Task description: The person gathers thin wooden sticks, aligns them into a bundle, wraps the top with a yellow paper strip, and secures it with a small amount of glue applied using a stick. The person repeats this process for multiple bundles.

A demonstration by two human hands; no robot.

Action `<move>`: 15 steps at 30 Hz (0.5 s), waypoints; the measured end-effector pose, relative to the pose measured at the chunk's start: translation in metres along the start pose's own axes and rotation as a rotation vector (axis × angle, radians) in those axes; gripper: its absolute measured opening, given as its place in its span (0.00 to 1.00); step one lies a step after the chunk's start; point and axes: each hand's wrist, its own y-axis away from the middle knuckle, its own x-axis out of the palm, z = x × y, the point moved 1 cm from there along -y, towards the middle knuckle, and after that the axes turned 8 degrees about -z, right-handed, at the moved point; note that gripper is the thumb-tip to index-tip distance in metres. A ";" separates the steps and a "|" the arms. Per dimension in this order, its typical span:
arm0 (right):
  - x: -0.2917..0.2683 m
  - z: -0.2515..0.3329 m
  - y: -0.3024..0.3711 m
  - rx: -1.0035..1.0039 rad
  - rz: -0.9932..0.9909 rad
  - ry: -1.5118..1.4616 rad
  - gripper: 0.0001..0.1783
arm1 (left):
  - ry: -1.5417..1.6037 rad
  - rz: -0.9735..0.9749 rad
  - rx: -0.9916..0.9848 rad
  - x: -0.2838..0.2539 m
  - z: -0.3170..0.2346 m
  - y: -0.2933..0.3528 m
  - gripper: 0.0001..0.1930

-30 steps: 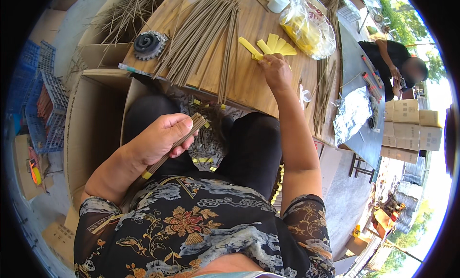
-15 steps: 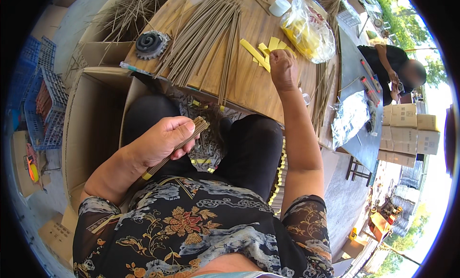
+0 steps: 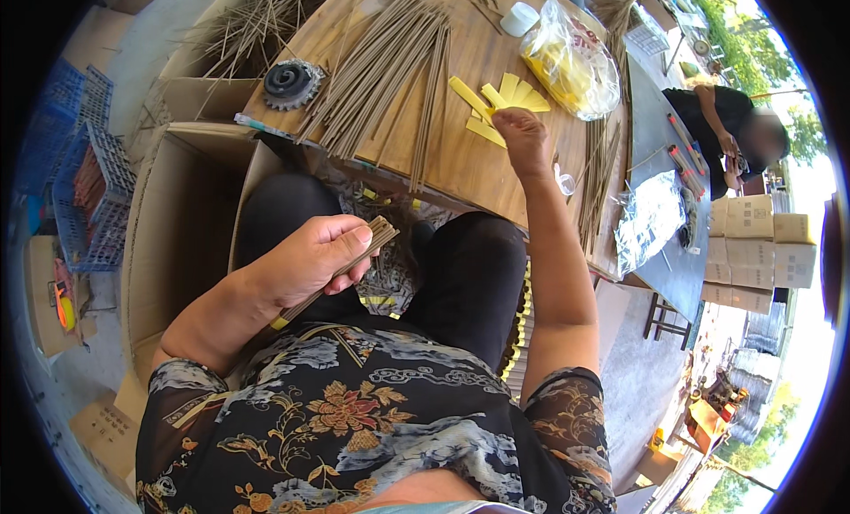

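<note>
Above my lap, my left hand [image 3: 329, 259] is closed round a bundle of thin brown sticks [image 3: 382, 234]. The thumb lies along the top of the bundle, and a yellow band [image 3: 281, 322] circles it near its lower end. Out over the wooden table, my right hand [image 3: 524, 140] has its fingers drawn together in a pinch beside a fan of yellow strips [image 3: 512, 91]. One yellow strip [image 3: 483, 131] lies right by the fingers and runs partly under the hand. Whatever is between the fingertips is hidden.
Many loose brown sticks [image 3: 381, 76] spread across the table [image 3: 359, 151]. Near them are a dark toothed wheel [image 3: 292, 83], a white cap [image 3: 520, 18] and a clear bag [image 3: 571, 67] of yellow pieces. An open carton [image 3: 181, 239] stands at my left. A co-worker [image 3: 708, 124] is at the far right.
My right hand has drawn back slightly toward me, uncovering more of the yellow strips. My left hand keeps its hold on the sticks. The whole view has shifted a little.
</note>
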 end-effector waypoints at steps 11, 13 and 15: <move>-0.042 0.193 0.117 0.519 0.284 -0.846 0.02 | -0.068 -0.129 0.204 0.017 -0.002 0.026 0.16; -0.036 0.200 0.146 0.505 0.369 -0.770 0.05 | -0.095 -0.144 0.237 0.024 -0.003 0.033 0.16; -0.034 0.213 0.158 0.496 0.373 -0.750 0.07 | -0.112 -0.153 0.285 0.030 -0.001 0.037 0.16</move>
